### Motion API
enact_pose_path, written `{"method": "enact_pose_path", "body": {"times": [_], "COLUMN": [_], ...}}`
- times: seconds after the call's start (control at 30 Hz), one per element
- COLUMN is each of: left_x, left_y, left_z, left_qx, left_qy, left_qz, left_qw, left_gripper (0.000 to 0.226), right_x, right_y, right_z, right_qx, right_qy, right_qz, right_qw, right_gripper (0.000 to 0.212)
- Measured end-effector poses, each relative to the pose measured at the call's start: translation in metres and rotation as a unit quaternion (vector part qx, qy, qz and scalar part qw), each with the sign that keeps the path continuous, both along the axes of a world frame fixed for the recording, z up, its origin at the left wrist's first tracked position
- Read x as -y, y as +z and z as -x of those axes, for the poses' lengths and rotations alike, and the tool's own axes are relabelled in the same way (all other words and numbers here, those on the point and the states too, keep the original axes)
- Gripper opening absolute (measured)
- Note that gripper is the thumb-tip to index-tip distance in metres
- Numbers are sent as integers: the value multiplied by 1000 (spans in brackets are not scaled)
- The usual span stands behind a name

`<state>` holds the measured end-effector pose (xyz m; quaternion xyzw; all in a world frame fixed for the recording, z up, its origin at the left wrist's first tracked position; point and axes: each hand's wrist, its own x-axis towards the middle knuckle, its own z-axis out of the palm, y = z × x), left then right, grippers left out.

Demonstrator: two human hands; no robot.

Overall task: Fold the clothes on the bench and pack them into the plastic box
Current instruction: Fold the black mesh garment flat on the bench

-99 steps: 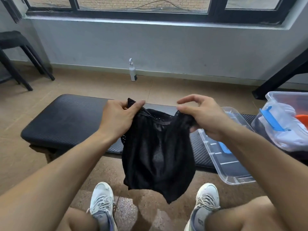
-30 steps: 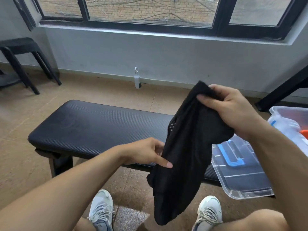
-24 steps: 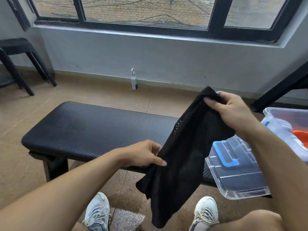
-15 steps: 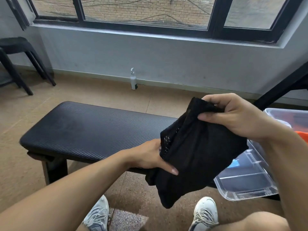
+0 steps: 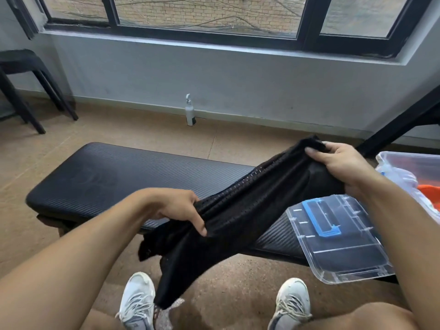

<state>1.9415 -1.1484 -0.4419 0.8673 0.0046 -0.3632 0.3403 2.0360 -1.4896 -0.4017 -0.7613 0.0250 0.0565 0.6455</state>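
Observation:
A pair of black mesh shorts (image 5: 240,210) is stretched on a slant in the air above the black padded bench (image 5: 114,177). My right hand (image 5: 342,165) grips the upper end at the right. My left hand (image 5: 178,208) pinches the cloth lower down, near the bench's front edge; the loose end hangs below it toward the floor. The clear plastic box (image 5: 404,163) stands at the far right edge, partly cut off, with white and orange items inside. Its clear lid (image 5: 338,236) with a blue handle lies on the bench's right end.
A small white bottle (image 5: 190,113) stands on the floor by the grey wall under the window. A black stool (image 5: 26,84) is at the far left. A black slanted frame bar (image 5: 400,122) rises at the right. My white shoes (image 5: 138,303) rest on the brown floor.
The shorts went from held by both corners to hanging from my right hand, then bunched. Now my hands have drawn apart and pulled the cloth taut on a slant.

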Motion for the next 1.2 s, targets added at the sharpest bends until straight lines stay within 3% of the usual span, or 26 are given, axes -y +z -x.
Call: {"method": "enact_pose_path", "body": {"times": [0.17,0.23,0.27,0.4,0.5,0.57,0.73,0.83,0.9,1.0,1.2], "left_x": [-33,-40,-42,-43,-45,-44,-40,-21,8,54,70], "left_y": [2,1,0,7,17,17,-1,4,18,36,41], "left_z": [-9,-14,-17,-27,-30,-29,-23,-14,-1,20,26], "left_qx": [87,159,201,356,435,429,286,327,375,360,291], "left_qy": [4,52,91,231,272,262,146,96,101,89,60], "left_qz": [-139,-146,-135,-101,-80,-80,-108,-80,12,137,230], "left_qw": [986,975,966,900,854,861,941,937,921,919,927], "left_gripper": [11,7,11,18,19,17,27,54,75,103,76], "right_x": [-1,-4,-5,-6,-2,-3,-16,-33,-50,-72,-73], "right_y": [-18,-22,-22,-21,-15,-10,21,48,60,79,135], "right_z": [-7,-8,-9,-16,-17,-12,14,36,51,69,84], "right_qx": [-6,16,29,100,132,142,212,199,177,122,18], "right_qy": [-22,-37,-46,-76,-57,-40,-22,19,61,135,272], "right_qz": [64,76,68,13,-6,24,212,285,254,189,172], "right_qw": [998,996,996,992,990,989,954,938,949,965,947], "right_gripper": [14,3,6,13,12,15,3,4,4,4,12]}}
